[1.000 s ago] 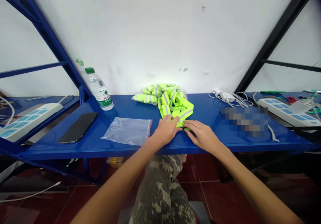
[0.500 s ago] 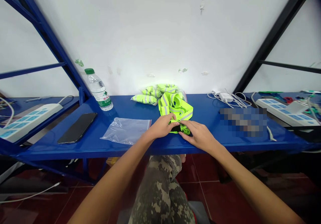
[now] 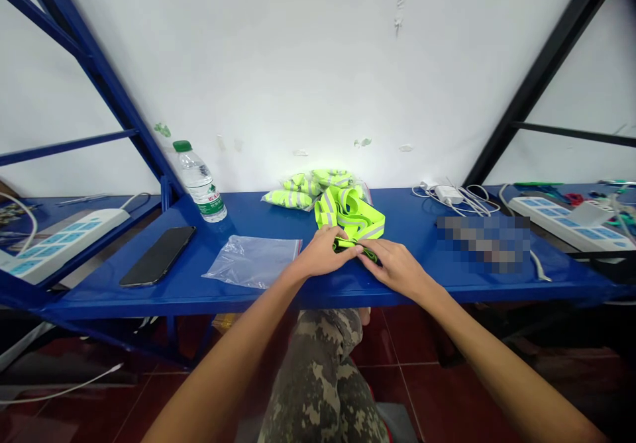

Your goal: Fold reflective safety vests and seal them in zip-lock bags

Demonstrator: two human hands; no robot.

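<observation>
**A:** Ok, what's the weak spot in this setup? The left hand (image 3: 322, 252) and right hand (image 3: 395, 268) are close together, both closed down narrow on a neon reflective strap (image 3: 354, 223), and the strap sits right by the front edge of the blue steel desk (image 3: 89, 299).

**B:** That edge is what I'd watch, tbh. The strap's loose loops are springy and the painted desk looks slick, so if the hands let go, a loop could slide off and drop to the floor. There's also a small dark bit (image 3: 368, 253) under the fingers, too small to make out from here.

**A:** Anything in the way?

**B:** Not much, but it's snug. The loops run back against a clear bag of folded neon straps (image 3: 311, 190), so they could snag it. An open-looking clear zip bag (image 3: 251, 262) lies just beside the left hand, light enough to get nudged. Farther left are a water bottle (image 3: 200, 190) and a black phone (image 3: 158, 256), well away unless an arm swings wide.

**A:** And the right side?

**B:** White charger (image 3: 448, 195) and a tangle of cables (image 3: 472, 198) near the wall, plus a power strip (image 3: 569, 232). A trailing strap end could catch those cables.
</observation>
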